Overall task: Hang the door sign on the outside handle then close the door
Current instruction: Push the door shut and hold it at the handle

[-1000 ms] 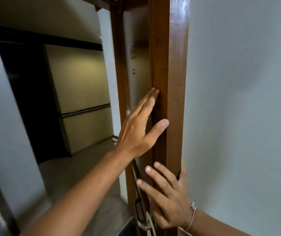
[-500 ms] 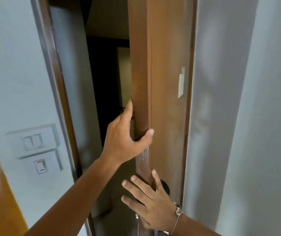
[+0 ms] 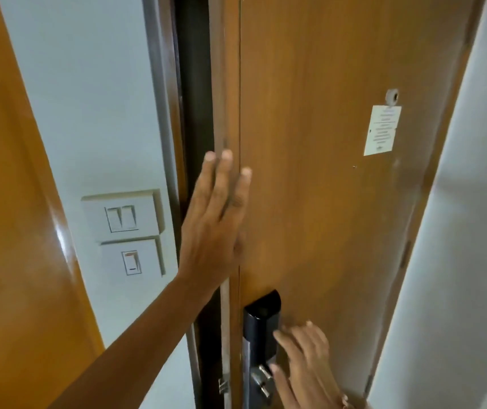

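The brown wooden door (image 3: 325, 202) fills the middle of the view, nearly shut, with a narrow dark gap (image 3: 196, 113) left along its latch edge. My left hand (image 3: 215, 219) lies flat with fingers straight against that edge of the door. My right hand (image 3: 304, 367) sits low, fingers spread beside the black lock plate (image 3: 261, 323) and its silver thumb-turn (image 3: 261, 379). Neither hand holds anything. The door sign and the outside handle are hidden behind the door.
Two white light-switch plates (image 3: 122, 215) are on the pale wall left of the frame. An orange-brown panel (image 3: 8, 231) stands at far left. A white paper notice (image 3: 382, 129) hangs under the peephole (image 3: 392, 96). A pale wall (image 3: 466, 261) runs along the right.
The door has swung from wide open to almost shut. My left hand went from gripping its edge to lying flat on it, and my right hand moved beside the inside lock.
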